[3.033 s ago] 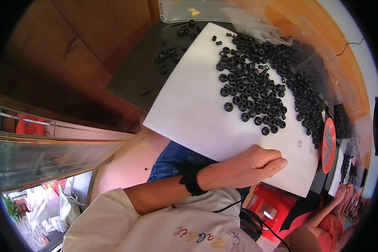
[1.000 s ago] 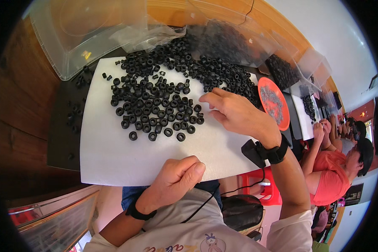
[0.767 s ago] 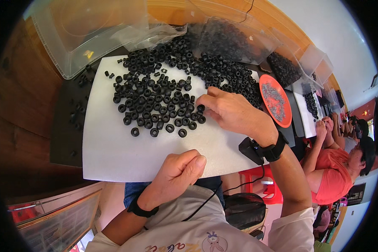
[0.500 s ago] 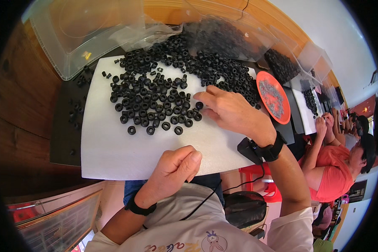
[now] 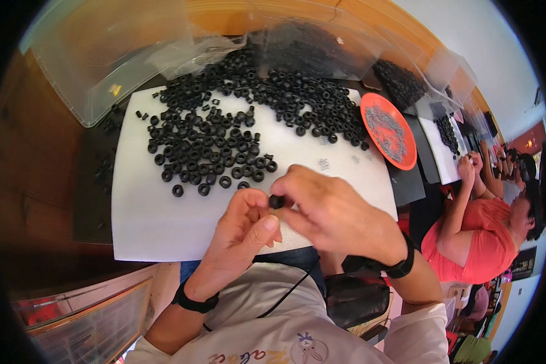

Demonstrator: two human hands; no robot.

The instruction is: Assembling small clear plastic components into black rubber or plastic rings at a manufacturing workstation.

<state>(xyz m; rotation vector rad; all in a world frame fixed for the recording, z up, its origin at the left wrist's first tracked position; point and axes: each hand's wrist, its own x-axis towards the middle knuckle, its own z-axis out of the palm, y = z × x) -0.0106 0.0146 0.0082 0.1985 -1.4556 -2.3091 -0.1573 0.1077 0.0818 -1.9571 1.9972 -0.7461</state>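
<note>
In front of me, over the near edge of the white foam board [image 5: 158,230], my right hand [image 5: 327,209] pinches a small black ring-shaped part [image 5: 276,202] between thumb and fingers. My left hand [image 5: 244,227] is right beside it, fingers curled and thumb bent in, the index fingertip close to or touching the part. Whatever lies inside the left fingers is hidden. Beyond both hands spreads a loose group of similar black parts [image 5: 200,151], round with holes through them. A larger heap of them [image 5: 309,106] lies behind.
An orange-red plate [image 5: 409,148] of small clear or grey bits stands at the board's right. A few such bits [image 5: 324,164] lie on the foam. Clear plastic bins [image 5: 82,106] line the back. At right, a person in a coral shirt [image 5: 467,242] works at another board.
My right hand has come back from the group of parts toward my left hand, now with a black ring-shaped part in its fingers. My left hand has risen slightly and its fingers have loosened.
</note>
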